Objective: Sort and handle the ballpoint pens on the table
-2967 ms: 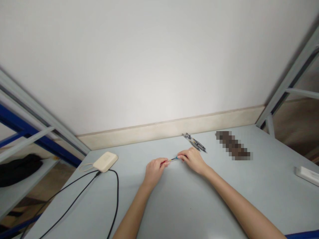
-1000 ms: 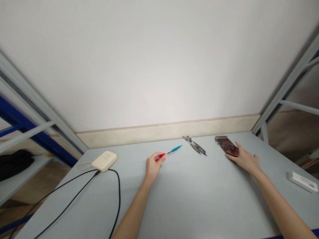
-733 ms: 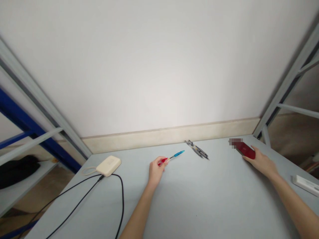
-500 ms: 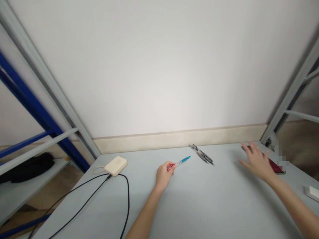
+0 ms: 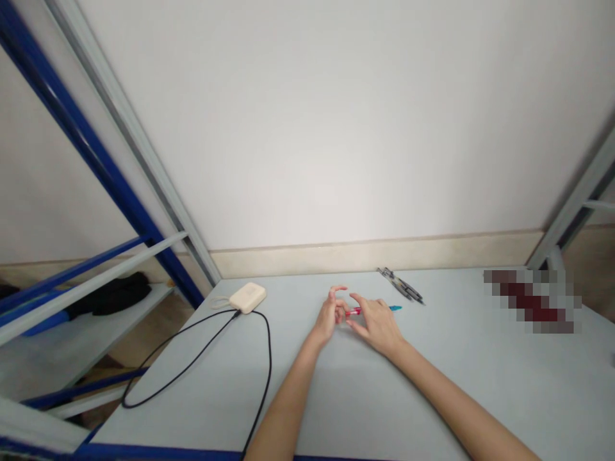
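My left hand (image 5: 327,317) is near the middle of the grey table, its index finger raised and the others bent near the red end of a pen. My right hand (image 5: 378,323) reaches over the same pen from the right, thumb and index finger apart, its palm covering the pen's middle. The pen's red part (image 5: 354,312) shows between the hands, and its blue part (image 5: 395,308) sticks out right of my right hand. Whether either hand grips it is unclear. Several dark pens (image 5: 402,287) lie together behind and to the right.
A cream power bank (image 5: 248,298) with a black cable (image 5: 270,358) lies on the table (image 5: 355,410) at left. A pixelated dark red item (image 5: 533,302) lies at right. Metal frame posts stand at both sides, and the wall is behind.
My right hand has moved left from beside the dark red item to the pen. My left hand's fingers have loosened and its index finger is now raised. The view has shifted.
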### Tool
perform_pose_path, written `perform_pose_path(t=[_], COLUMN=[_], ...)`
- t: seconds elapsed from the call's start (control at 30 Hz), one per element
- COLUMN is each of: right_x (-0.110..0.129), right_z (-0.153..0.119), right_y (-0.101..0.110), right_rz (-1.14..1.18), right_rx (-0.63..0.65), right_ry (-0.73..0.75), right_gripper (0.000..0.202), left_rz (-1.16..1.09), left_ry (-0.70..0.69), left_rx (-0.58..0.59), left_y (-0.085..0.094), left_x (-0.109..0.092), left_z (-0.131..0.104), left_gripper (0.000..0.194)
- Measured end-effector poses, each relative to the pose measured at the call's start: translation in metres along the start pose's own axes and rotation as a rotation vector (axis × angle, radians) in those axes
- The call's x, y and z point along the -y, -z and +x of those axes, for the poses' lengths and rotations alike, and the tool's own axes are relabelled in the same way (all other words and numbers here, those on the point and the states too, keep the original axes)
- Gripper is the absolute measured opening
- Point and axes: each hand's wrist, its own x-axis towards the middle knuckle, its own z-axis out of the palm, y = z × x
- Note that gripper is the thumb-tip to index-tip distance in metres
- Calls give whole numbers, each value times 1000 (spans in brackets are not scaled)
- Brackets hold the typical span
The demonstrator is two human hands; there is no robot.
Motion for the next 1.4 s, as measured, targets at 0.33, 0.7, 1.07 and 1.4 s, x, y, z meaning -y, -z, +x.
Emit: perform_pose_path(t=[0.33,0.7,1.07,1.4], right_x=[9,13,15,16], right_z=[-8,-8,-7,-7], right_y=[15,17,22,26], right_rz=[-164,-147,-148,-140], right_rx=[108,308,318,334], right_ry=[-39,-20,-64,-40], right_gripper=[27,29,31,33], left_rz=[257,281,325,339], left_ry=[-42,-1,-10,-29], left_rx=[-92,-63,-68,-67], left_y=[17,15,12,13], left_x=[6,0,0,0], left_z=[3,2,1,0], left_gripper=[68,73,68,67])
